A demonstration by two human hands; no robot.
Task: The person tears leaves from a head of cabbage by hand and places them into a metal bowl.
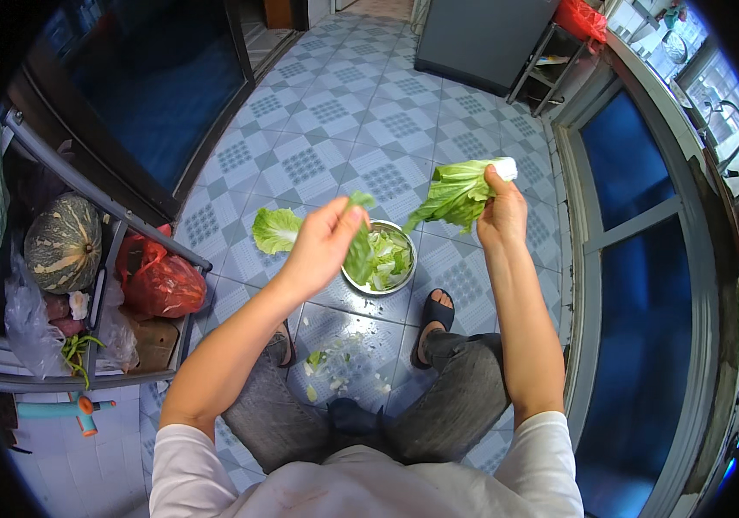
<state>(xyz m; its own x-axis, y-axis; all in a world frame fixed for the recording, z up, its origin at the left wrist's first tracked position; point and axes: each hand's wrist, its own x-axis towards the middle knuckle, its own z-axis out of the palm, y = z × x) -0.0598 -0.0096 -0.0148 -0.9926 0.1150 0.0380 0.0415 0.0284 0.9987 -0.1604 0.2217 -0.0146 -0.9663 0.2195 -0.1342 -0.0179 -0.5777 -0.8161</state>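
My left hand [325, 241] grips a green leaf [360, 256], blurred at its lower end, above the near-left rim of a round metal bowl [412, 270]. Torn pieces of leafy greens [387, 259] fill much of that bowl, which sits on the tiled floor. Up and to the right, my right hand [503, 206] is closed around a bunch of leafy greens [459, 191], its white stem end [505, 168] pointing right. A loose pale-green leaf [275, 231] shows left of the bowl, partly hidden behind my left hand.
Leaf scraps [337, 362] litter the wet floor between my sandalled feet. At left, a rack [117, 213] holds a pumpkin [64, 243], a red plastic bag [162, 275] and green chili peppers [78, 353]. Grey-framed cabinet doors [635, 239] line the right side; a grey appliance [479, 42] stands ahead.
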